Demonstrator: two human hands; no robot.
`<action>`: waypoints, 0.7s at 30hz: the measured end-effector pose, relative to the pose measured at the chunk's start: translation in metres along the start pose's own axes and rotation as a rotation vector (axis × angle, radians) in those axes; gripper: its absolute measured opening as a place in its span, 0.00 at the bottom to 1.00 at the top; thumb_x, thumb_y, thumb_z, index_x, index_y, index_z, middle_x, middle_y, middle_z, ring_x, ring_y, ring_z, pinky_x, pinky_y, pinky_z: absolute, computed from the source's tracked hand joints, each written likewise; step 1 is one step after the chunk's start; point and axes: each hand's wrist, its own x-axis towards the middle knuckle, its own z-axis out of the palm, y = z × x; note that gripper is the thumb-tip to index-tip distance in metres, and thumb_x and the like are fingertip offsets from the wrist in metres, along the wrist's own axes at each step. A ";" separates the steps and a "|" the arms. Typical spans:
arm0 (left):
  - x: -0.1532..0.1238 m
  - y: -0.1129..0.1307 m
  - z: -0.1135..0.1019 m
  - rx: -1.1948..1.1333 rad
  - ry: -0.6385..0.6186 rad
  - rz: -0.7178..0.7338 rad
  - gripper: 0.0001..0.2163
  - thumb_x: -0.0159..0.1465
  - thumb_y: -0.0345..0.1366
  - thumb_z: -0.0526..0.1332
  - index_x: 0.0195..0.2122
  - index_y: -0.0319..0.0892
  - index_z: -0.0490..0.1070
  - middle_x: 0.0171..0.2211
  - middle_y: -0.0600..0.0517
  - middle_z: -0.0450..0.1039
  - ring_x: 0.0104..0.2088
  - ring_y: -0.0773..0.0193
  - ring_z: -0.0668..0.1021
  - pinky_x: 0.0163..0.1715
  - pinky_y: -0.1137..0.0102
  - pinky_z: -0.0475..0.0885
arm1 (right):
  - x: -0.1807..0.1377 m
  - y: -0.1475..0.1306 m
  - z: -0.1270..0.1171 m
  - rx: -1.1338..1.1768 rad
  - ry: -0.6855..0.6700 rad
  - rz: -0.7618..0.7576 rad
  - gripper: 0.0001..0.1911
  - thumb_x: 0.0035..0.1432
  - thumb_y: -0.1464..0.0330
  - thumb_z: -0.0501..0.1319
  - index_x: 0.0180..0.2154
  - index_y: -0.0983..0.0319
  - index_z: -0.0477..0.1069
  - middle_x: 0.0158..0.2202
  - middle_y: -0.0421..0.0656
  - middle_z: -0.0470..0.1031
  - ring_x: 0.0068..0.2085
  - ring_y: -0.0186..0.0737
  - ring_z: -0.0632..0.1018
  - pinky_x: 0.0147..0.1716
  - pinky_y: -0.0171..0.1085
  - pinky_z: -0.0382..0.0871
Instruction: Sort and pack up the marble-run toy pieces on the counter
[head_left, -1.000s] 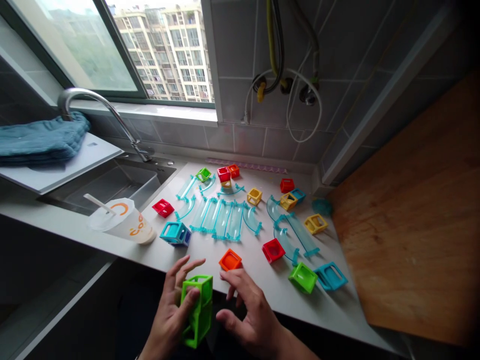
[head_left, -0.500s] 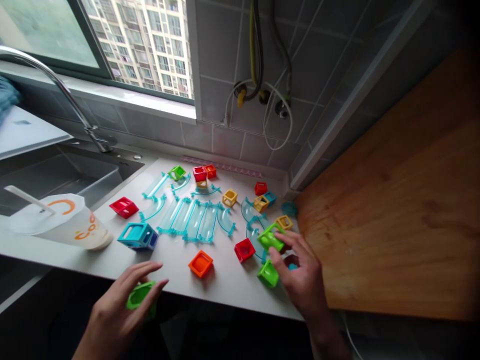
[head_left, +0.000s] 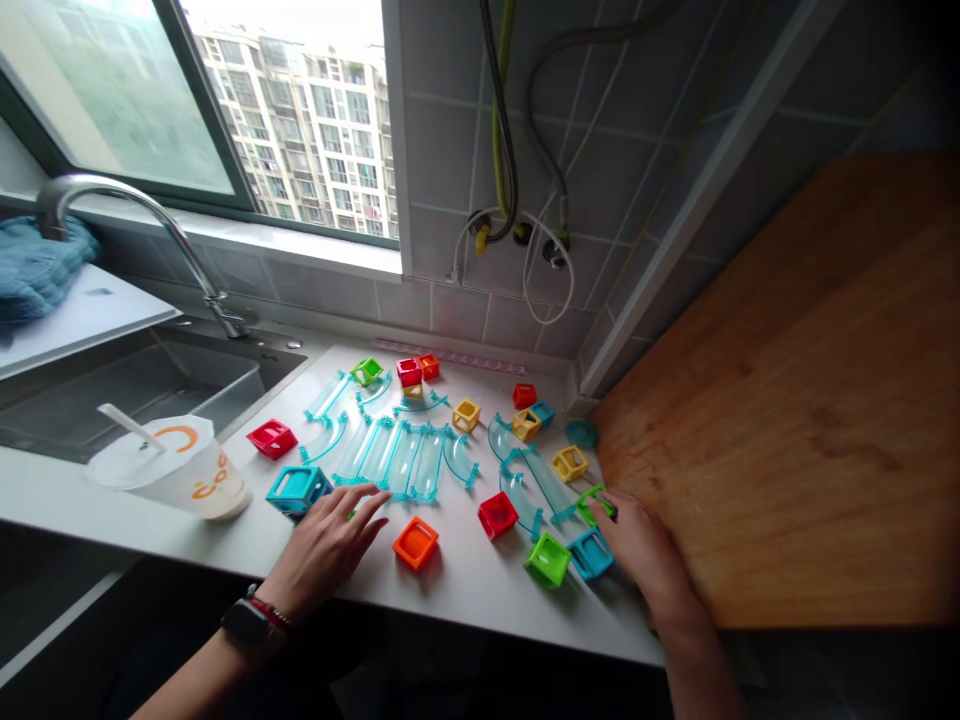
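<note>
My left hand (head_left: 324, 547) lies palm down on the white counter (head_left: 457, 580), its fingers reaching toward the clear teal track pieces (head_left: 397, 455). It covers a green block (head_left: 351, 516), of which only a sliver shows. A blue cube (head_left: 297, 488) stands just left of that hand. My right hand (head_left: 639, 548) rests at the counter's right end, fingertips closed on another green block (head_left: 596, 498) beside a track piece. A third green cube (head_left: 548, 560) and a blue cube (head_left: 591, 553) sit just left of it. An orange cube (head_left: 415, 542) lies between my hands.
Red (head_left: 497, 514), yellow (head_left: 569, 463) and other coloured cubes are scattered among the tracks. A lidded cup with a straw (head_left: 176, 478) stands at the left by the sink (head_left: 127, 385) and tap (head_left: 135, 215). A wooden board (head_left: 795, 420) borders the right.
The green double block came apart between my hands. My left hand carried one green piece up onto the counter by the blue cube; my right hand moved a green block right, beside the tracks.
</note>
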 end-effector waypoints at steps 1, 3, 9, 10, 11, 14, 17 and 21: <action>0.001 -0.001 0.000 -0.013 0.027 -0.003 0.14 0.73 0.37 0.59 0.59 0.47 0.71 0.54 0.43 0.77 0.50 0.49 0.79 0.50 0.54 0.74 | -0.002 0.001 -0.001 -0.004 0.004 -0.011 0.21 0.70 0.60 0.55 0.51 0.66 0.80 0.56 0.58 0.79 0.58 0.56 0.79 0.57 0.47 0.72; 0.003 -0.002 -0.001 -0.061 0.089 -0.004 0.15 0.73 0.31 0.57 0.60 0.47 0.69 0.53 0.43 0.76 0.49 0.50 0.79 0.50 0.55 0.75 | -0.008 -0.002 -0.008 -0.025 0.041 -0.040 0.24 0.71 0.57 0.55 0.54 0.66 0.78 0.60 0.59 0.76 0.61 0.58 0.76 0.59 0.49 0.71; 0.018 0.013 -0.018 -0.198 0.199 0.040 0.17 0.72 0.25 0.57 0.59 0.46 0.67 0.51 0.44 0.75 0.52 0.53 0.77 0.53 0.57 0.74 | -0.047 -0.064 -0.034 0.223 0.445 -0.128 0.19 0.69 0.57 0.60 0.53 0.60 0.76 0.42 0.50 0.79 0.44 0.52 0.80 0.45 0.46 0.74; 0.025 0.018 -0.024 -0.203 0.194 0.058 0.17 0.71 0.26 0.58 0.59 0.46 0.68 0.51 0.44 0.76 0.53 0.53 0.77 0.54 0.57 0.74 | -0.055 -0.079 -0.032 0.334 0.461 -0.207 0.14 0.70 0.60 0.60 0.50 0.59 0.77 0.38 0.47 0.79 0.40 0.48 0.80 0.43 0.43 0.74; 0.035 0.021 -0.031 -0.202 0.178 0.066 0.16 0.71 0.27 0.59 0.58 0.47 0.68 0.51 0.45 0.76 0.54 0.53 0.77 0.54 0.57 0.74 | -0.062 -0.094 -0.028 0.426 0.445 -0.307 0.10 0.70 0.63 0.59 0.47 0.59 0.77 0.35 0.45 0.78 0.36 0.44 0.80 0.40 0.40 0.74; 0.077 0.017 -0.048 -0.182 0.057 -0.024 0.14 0.72 0.34 0.59 0.58 0.47 0.68 0.52 0.45 0.76 0.54 0.51 0.77 0.55 0.55 0.74 | -0.083 -0.129 0.001 0.625 0.273 -0.559 0.08 0.70 0.72 0.57 0.42 0.60 0.75 0.29 0.42 0.76 0.29 0.38 0.77 0.31 0.35 0.70; 0.137 -0.013 -0.048 -0.152 -0.047 -0.156 0.20 0.71 0.41 0.60 0.63 0.46 0.65 0.56 0.42 0.73 0.57 0.48 0.76 0.58 0.52 0.73 | -0.099 -0.145 0.042 0.713 0.092 -0.857 0.09 0.68 0.70 0.56 0.40 0.60 0.75 0.25 0.41 0.76 0.23 0.38 0.76 0.24 0.35 0.66; 0.211 -0.071 -0.018 -0.106 -0.148 -0.272 0.33 0.63 0.42 0.70 0.67 0.43 0.62 0.62 0.39 0.69 0.61 0.44 0.74 0.61 0.50 0.71 | -0.108 -0.142 0.082 0.790 0.007 -0.884 0.12 0.68 0.68 0.55 0.35 0.61 0.76 0.23 0.42 0.78 0.22 0.37 0.77 0.23 0.33 0.66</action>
